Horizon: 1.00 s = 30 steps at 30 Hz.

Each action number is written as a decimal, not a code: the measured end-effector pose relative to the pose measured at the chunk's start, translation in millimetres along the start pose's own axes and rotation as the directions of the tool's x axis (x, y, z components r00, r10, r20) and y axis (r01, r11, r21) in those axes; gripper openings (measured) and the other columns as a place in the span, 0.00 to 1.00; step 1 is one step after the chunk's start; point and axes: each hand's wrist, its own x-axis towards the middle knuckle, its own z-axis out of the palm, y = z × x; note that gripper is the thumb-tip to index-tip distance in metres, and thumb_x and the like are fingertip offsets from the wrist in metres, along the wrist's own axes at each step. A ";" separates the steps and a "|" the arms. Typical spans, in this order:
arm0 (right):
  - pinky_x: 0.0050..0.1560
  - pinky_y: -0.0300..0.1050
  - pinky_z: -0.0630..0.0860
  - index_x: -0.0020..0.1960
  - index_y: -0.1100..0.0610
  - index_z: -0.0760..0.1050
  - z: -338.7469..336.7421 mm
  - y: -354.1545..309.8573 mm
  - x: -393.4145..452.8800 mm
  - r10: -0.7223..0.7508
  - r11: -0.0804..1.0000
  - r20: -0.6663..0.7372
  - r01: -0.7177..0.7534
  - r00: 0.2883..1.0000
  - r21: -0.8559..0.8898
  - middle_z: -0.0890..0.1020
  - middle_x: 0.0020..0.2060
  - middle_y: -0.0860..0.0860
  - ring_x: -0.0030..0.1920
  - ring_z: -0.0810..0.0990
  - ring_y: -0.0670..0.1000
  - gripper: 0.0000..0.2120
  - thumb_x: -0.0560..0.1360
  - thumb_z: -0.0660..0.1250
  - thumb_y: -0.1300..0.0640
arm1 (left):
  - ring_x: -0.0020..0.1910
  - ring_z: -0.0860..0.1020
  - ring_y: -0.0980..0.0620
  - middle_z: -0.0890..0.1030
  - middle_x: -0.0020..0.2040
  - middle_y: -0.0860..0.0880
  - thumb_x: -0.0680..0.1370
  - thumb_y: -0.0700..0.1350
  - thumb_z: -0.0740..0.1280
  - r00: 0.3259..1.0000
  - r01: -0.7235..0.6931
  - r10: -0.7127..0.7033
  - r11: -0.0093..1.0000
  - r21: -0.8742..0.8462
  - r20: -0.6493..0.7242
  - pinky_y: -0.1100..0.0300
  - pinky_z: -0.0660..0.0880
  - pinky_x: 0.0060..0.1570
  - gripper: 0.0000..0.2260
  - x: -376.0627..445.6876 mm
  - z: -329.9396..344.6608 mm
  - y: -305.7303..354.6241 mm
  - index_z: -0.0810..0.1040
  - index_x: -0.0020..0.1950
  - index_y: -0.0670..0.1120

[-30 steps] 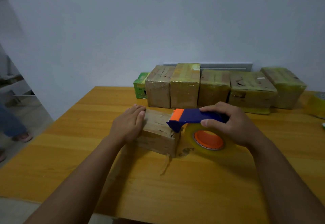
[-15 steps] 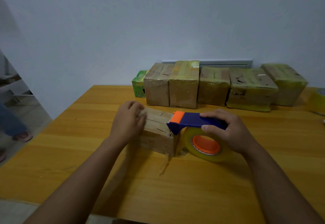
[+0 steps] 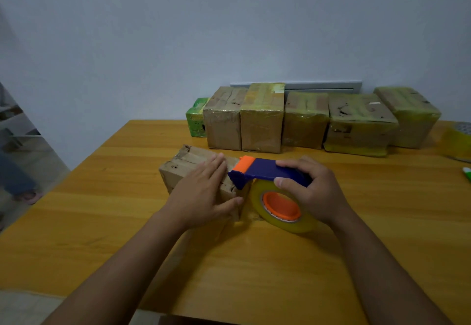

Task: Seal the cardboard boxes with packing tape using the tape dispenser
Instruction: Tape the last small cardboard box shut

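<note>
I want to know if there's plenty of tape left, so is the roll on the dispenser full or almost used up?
Cannot tell for certain: the tape roll shows a band around the orange hub, partly hidden by the right hand.

A plain room used as a packing station. Taped cardboard boxes (image 3: 305, 120) line a wooden worktop (image 3: 102, 222). A bare white wall (image 3: 229, 31) stands behind.

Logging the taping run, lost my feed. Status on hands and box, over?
Left hand flat on small brown cardboard box. Right hand grips blue-and-orange tape dispenser at box's right edge. Nothing in the way.
</note>
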 end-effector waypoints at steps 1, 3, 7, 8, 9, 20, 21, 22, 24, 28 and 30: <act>0.42 0.29 0.71 0.58 0.47 0.79 2.6 -0.9 0.7 -0.001 1.000 0.001 0.001 1.000 -0.001 0.76 0.48 0.41 0.48 0.75 0.38 0.20 0.68 0.70 0.44 | 0.78 0.44 0.56 0.46 0.80 0.52 0.73 0.74 0.46 0.999 -0.028 0.028 0.999 -0.016 -0.021 0.61 0.41 0.73 0.41 0.0 1.9 -0.5 0.46 0.80 0.51; 0.42 0.29 0.71 0.58 0.47 0.79 5.7 -1.8 1.7 -0.003 1.000 0.009 0.003 1.000 -0.002 0.76 0.48 0.42 0.48 0.75 0.39 0.20 0.68 0.70 0.44 | 0.78 0.48 0.56 0.51 0.80 0.52 0.75 0.70 0.45 0.997 -0.059 0.058 0.998 -0.020 -0.046 0.62 0.43 0.72 0.38 0.3 6.3 -2.0 0.49 0.80 0.52; 0.43 0.31 0.72 0.59 0.47 0.79 2.3 -1.7 4.0 0.016 1.000 0.055 -0.016 0.998 0.002 0.77 0.50 0.44 0.49 0.77 0.41 0.18 0.71 0.75 0.47 | 0.76 0.58 0.55 0.58 0.78 0.53 0.74 0.68 0.43 0.996 -0.044 0.045 0.999 0.016 -0.072 0.58 0.59 0.70 0.36 3.9 6.8 -7.3 0.57 0.79 0.53; 0.43 0.31 0.72 0.60 0.47 0.79 1.0 -2.3 3.9 0.021 1.000 0.070 -0.020 0.997 -0.005 0.77 0.50 0.44 0.50 0.76 0.42 0.18 0.72 0.74 0.49 | 0.76 0.58 0.55 0.58 0.78 0.53 0.74 0.68 0.42 0.996 -0.046 0.047 0.999 0.016 -0.073 0.57 0.61 0.70 0.36 4.5 6.1 -8.6 0.57 0.79 0.53; 0.43 0.31 0.72 0.60 0.47 0.79 -0.2 -2.5 3.6 0.023 1.000 0.079 -0.022 0.997 -0.010 0.77 0.50 0.44 0.49 0.76 0.41 0.18 0.72 0.74 0.49 | 0.76 0.58 0.56 0.58 0.78 0.54 0.75 0.68 0.42 0.996 -0.050 0.051 0.999 0.016 -0.073 0.56 0.62 0.70 0.36 4.8 6.2 -10.1 0.57 0.79 0.53; 0.46 0.37 0.74 0.57 0.45 0.80 -25.2 -1.7 -8.8 0.055 0.998 0.085 -0.054 0.995 -0.009 0.78 0.52 0.44 0.51 0.77 0.43 0.17 0.70 0.73 0.43 | 0.77 0.54 0.58 0.57 0.78 0.56 0.77 0.67 0.46 0.998 0.031 -0.030 0.999 0.020 -0.053 0.57 0.58 0.71 0.32 4.8 7.8 -32.0 0.56 0.79 0.56; 0.45 0.37 0.74 0.57 0.45 0.80 -31.0 -1.4 -10.6 0.064 0.998 0.087 -0.063 0.994 -0.014 0.78 0.52 0.44 0.51 0.77 0.43 0.18 0.69 0.72 0.41 | 0.77 0.55 0.58 0.57 0.78 0.56 0.76 0.68 0.45 0.997 0.053 -0.052 0.998 0.019 -0.057 0.57 0.59 0.71 0.33 4.3 7.6 -35.6 0.56 0.79 0.56; 0.45 0.37 0.73 0.57 0.45 0.80 -35.6 -1.8 -12.1 0.068 0.998 0.092 -0.067 0.993 -0.022 0.78 0.52 0.44 0.51 0.77 0.43 0.19 0.68 0.72 0.40 | 0.77 0.55 0.58 0.58 0.78 0.56 0.75 0.69 0.44 0.996 0.068 -0.067 0.998 0.017 -0.060 0.56 0.59 0.71 0.34 4.2 6.9 -38.0 0.57 0.78 0.56; 0.44 0.38 0.73 0.58 0.44 0.79 -38.4 -3.0 -13.2 0.066 0.996 0.112 -0.059 0.991 -0.061 0.78 0.52 0.43 0.51 0.77 0.44 0.20 0.69 0.72 0.39 | 0.76 0.57 0.57 0.59 0.78 0.55 0.72 0.69 0.42 0.995 0.082 -0.081 0.997 0.012 -0.064 0.56 0.60 0.70 0.37 4.6 6.2 -37.0 0.59 0.78 0.55; 0.42 0.40 0.72 0.58 0.44 0.79 -27.4 -8.2 -8.3 0.042 0.991 0.137 -0.024 0.990 -0.134 0.77 0.51 0.44 0.49 0.76 0.45 0.17 0.71 0.74 0.45 | 0.76 0.57 0.54 0.58 0.78 0.54 0.73 0.67 0.46 0.990 0.081 -0.080 0.997 0.000 -0.115 0.53 0.58 0.72 0.36 5.9 12.2 -30.0 0.63 0.77 0.50; 0.44 0.41 0.73 0.58 0.45 0.79 -24.0 -11.5 -3.8 0.042 0.984 0.152 -0.015 0.987 -0.178 0.77 0.52 0.45 0.50 0.76 0.46 0.16 0.72 0.74 0.47 | 0.77 0.54 0.55 0.59 0.78 0.54 0.75 0.66 0.46 0.987 0.084 -0.092 0.994 -0.065 -0.129 0.54 0.54 0.73 0.34 7.4 14.2 -31.0 0.64 0.76 0.50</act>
